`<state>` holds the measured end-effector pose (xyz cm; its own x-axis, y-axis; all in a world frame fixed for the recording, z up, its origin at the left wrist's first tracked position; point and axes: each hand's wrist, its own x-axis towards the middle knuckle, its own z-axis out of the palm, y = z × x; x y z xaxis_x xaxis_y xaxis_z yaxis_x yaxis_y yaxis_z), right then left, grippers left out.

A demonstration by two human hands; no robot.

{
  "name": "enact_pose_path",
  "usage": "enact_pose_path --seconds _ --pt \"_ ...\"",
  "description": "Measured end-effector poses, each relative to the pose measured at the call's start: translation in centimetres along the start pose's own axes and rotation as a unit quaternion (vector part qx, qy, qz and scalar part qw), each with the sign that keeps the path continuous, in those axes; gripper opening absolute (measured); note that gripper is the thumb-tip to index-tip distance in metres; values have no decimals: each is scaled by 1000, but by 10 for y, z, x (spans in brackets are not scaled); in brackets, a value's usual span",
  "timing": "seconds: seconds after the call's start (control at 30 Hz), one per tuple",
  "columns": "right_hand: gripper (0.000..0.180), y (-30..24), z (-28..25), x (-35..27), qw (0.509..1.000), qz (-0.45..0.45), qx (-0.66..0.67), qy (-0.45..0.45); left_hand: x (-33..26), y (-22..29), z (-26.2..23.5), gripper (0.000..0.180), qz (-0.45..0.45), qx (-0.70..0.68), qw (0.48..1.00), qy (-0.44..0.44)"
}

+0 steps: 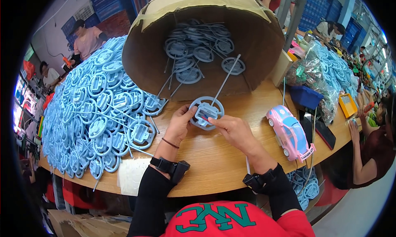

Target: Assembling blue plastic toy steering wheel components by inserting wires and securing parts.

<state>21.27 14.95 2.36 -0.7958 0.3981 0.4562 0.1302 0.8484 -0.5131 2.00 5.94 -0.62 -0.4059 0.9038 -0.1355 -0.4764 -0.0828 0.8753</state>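
A light-blue toy steering wheel (208, 106) with a recessed centre is held up over the wooden table, just in front of the cardboard box opening. A thin pale wire (227, 78) runs from it up toward the box. My left hand (180, 120) is closed on the wheel's left rim, thumb on top. My right hand (236, 132) is closed at the lower right rim, with a fingertip reaching onto the centre piece. A small dark reddish bit shows in that centre, too small to name. The fingers under the wheel are hidden.
A large heap of the same wheels (99, 109) covers the left table. More lie inside the tipped cardboard box (264, 51). At right are a pink toy car (288, 133), a blue bin (306, 97), a dark flat device (324, 132) and a yellow tray (347, 105). Other people sit around.
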Motion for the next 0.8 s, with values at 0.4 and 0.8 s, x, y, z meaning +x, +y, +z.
enact_pose_path --seconds 0.4,0.8 --pt "33 2 3 0 998 -30 44 30 -9 6 20 38 -47 -73 995 -50" --pt "28 2 11 4 993 -62 91 43 -28 25 15 36 76 86 993 20"
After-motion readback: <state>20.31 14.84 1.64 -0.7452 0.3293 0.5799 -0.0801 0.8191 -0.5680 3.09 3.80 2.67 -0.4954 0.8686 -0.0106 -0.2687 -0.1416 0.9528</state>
